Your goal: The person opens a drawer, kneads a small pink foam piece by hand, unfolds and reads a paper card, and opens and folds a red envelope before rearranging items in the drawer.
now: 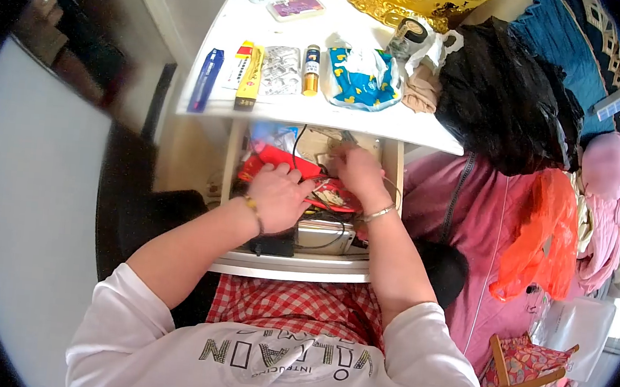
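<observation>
Both hands are inside an open drawer [303,274] full of mixed items. My left hand [277,194] lies over red packets [283,159] and dark items, its fingers spread. To its right, my right hand [357,170] reaches toward the back of the drawer; its fingertips are blurred and partly hidden, beside a beige item [319,144]. A patterned red item [332,194] and black cables lie between and below the hands. Pale flat boxes [321,237] show near the drawer's front.
On the white tabletop [295,111] stand a blue box [206,80], a yellow box [249,78], blister packs [281,71], a small bottle [311,70] and a blue packet [364,79]. A black bag [510,93] and an orange bag [546,236] are at the right.
</observation>
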{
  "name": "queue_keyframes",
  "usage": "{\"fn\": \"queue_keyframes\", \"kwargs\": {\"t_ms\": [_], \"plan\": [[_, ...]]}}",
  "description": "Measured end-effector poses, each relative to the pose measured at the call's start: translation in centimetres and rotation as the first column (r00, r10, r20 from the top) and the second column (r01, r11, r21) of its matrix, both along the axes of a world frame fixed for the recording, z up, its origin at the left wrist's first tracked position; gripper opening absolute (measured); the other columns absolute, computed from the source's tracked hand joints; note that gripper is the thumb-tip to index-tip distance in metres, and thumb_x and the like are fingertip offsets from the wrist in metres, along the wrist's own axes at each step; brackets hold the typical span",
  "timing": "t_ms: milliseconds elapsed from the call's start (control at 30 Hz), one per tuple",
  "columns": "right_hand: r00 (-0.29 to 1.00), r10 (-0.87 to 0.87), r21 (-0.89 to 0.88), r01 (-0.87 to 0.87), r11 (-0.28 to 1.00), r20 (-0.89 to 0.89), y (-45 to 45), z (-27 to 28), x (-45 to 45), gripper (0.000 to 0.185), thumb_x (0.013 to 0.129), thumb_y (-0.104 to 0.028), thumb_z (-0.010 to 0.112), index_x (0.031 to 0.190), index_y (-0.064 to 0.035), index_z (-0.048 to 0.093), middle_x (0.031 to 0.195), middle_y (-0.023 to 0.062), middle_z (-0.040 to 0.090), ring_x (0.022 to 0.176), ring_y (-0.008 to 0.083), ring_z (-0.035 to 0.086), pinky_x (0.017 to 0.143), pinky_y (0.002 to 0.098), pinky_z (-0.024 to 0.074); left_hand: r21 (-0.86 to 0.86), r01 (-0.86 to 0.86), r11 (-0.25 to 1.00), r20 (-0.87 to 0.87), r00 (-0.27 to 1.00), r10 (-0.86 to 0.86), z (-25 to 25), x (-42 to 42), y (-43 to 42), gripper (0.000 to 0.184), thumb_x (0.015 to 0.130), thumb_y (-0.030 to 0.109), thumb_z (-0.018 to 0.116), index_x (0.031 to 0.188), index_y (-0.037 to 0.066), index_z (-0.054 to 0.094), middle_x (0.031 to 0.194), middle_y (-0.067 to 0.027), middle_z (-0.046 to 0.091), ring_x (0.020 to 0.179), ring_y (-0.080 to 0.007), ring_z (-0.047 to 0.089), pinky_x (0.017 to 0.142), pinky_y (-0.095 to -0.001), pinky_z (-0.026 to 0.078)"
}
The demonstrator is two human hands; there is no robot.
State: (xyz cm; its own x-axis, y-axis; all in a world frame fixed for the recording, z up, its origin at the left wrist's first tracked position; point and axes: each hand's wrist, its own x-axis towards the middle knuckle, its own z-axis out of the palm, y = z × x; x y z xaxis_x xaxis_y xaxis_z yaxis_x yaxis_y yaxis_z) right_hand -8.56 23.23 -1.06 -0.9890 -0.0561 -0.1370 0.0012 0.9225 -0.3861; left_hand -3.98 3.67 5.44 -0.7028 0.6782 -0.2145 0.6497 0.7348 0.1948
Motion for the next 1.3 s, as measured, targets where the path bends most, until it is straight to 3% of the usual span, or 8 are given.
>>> {"fn": "queue_keyframes", "kwargs": {"t_ms": [133, 333, 433, 500, 733, 967, 1033, 1300], "plan": [[0.978, -0.148, -0.450, 0.067, 0.891, -0.147, 0.8, -1.1, -0.1, 0.020, 0.078, -0.012, 0.062, 0.094, 0.0003, 0.061, 0.086, 0.0188, 0.065, 0.079, 0.0320, 0.062, 0.072, 0.0370, 0.0478, 0.045, 0.000, 0.999, -0.046, 0.999, 0.002, -0.6, 0.1, -0.1, 0.034, 0.084, 0.030, 0.052, 0.110, 0.009, 0.055, 0.096, -0.0116, 0.058, 0.093, -0.0282, 0.053, 0.081, -0.0420, 0.040], [0.987, -0.145, -0.599, 0.161, 0.784, 0.076, 0.9, -0.6, -0.1, 0.018, 0.080, -0.014, 0.063, 0.085, 0.0025, 0.062, 0.081, 0.0175, 0.065, 0.072, 0.0260, 0.062, 0.068, 0.0326, 0.0464, 0.041, -0.001, 0.999, -0.055, 0.998, 0.003, -0.2, 0.1, -0.1, 0.033, 0.084, 0.030, 0.052, 0.110, 0.009, 0.055, 0.096, -0.0120, 0.058, 0.093, -0.0285, 0.053, 0.081, -0.0423, 0.040], [0.983, -0.182, -0.540, 0.169, 0.824, 0.031, 0.6, -1.0, -0.1, 0.017, 0.079, -0.013, 0.063, 0.086, 0.0017, 0.062, 0.082, 0.0200, 0.064, 0.074, 0.0313, 0.062, 0.068, 0.0366, 0.0470, 0.045, -0.010, 0.999, -0.055, 0.998, 0.013, -0.6, 0.1, 0.0, 0.033, 0.084, 0.030, 0.053, 0.109, 0.009, 0.056, 0.096, -0.0122, 0.058, 0.093, -0.0288, 0.053, 0.082, -0.0425, 0.041], [0.986, -0.128, -0.291, 0.092, 0.952, -0.108, 0.0, -1.3, 0.1, 0.017, 0.077, -0.014, 0.063, 0.087, 0.0000, 0.062, 0.082, 0.0219, 0.062, 0.077, 0.0368, 0.060, 0.069, 0.0415, 0.0469, 0.052, -0.012, 0.999, -0.067, 0.998, 0.016, -0.8, 0.0, 0.1, 0.032, 0.083, 0.031, 0.053, 0.108, 0.009, 0.056, 0.095, -0.0120, 0.058, 0.093, -0.0289, 0.053, 0.083, -0.0422, 0.042], [0.997, 0.051, -0.315, -0.069, 0.947, -0.064, -0.2, -0.8, 0.6, 0.023, 0.079, -0.019, 0.060, 0.098, -0.0063, 0.064, 0.085, 0.0205, 0.063, 0.079, 0.0383, 0.059, 0.071, 0.0437, 0.0471, 0.063, -0.026, 0.998, -0.001, 1.000, 0.027, -0.5, -0.6, 0.2, 0.033, 0.084, 0.032, 0.053, 0.108, 0.010, 0.055, 0.098, -0.0121, 0.059, 0.098, -0.0293, 0.053, 0.085, -0.0408, 0.042], [0.956, -0.233, -0.238, 0.187, 0.953, -0.178, -0.2, 0.5, 0.9, 0.024, 0.082, -0.027, 0.058, 0.095, -0.0083, 0.065, 0.082, 0.0221, 0.062, 0.080, 0.0379, 0.060, 0.071, 0.0432, 0.0476, 0.054, -0.075, 0.996, 0.098, 0.993, 0.069, -0.8, -1.0, 0.2, 0.040, 0.085, 0.034, 0.052, 0.118, 0.011, 0.052, 0.106, -0.0134, 0.059, 0.103, -0.0306, 0.051, 0.089, -0.0427, 0.040], [0.947, -0.236, -0.174, 0.201, 0.964, -0.218, 0.7, -0.4, 0.3, 0.025, 0.082, -0.029, 0.059, 0.092, -0.0067, 0.064, 0.079, 0.0202, 0.063, 0.074, 0.0384, 0.060, 0.067, 0.0448, 0.0476, 0.139, -0.050, 0.989, -0.065, 0.996, 0.060, -2.0, -0.9, 0.0, 0.036, 0.085, 0.037, 0.051, 0.111, 0.012, 0.053, 0.100, -0.0095, 0.061, 0.097, -0.0267, 0.054, 0.081, -0.0428, 0.043], [0.956, -0.208, -0.222, 0.161, 0.962, -0.208, 2.5, -0.6, 0.4, 0.021, 0.079, -0.020, 0.061, 0.095, -0.0068, 0.063, 0.086, 0.0199, 0.063, 0.082, 0.0369, 0.060, 0.072, 0.0450, 0.0474, 0.245, -0.184, 0.952, -0.124, 0.968, 0.219, -2.9, -3.0, -0.1, 0.040, 0.085, 0.028, 0.056, 0.120, 0.013, 0.048, 0.088, -0.0137, 0.064, 0.084, -0.0290, 0.061, 0.072, -0.0403, 0.047]]}}
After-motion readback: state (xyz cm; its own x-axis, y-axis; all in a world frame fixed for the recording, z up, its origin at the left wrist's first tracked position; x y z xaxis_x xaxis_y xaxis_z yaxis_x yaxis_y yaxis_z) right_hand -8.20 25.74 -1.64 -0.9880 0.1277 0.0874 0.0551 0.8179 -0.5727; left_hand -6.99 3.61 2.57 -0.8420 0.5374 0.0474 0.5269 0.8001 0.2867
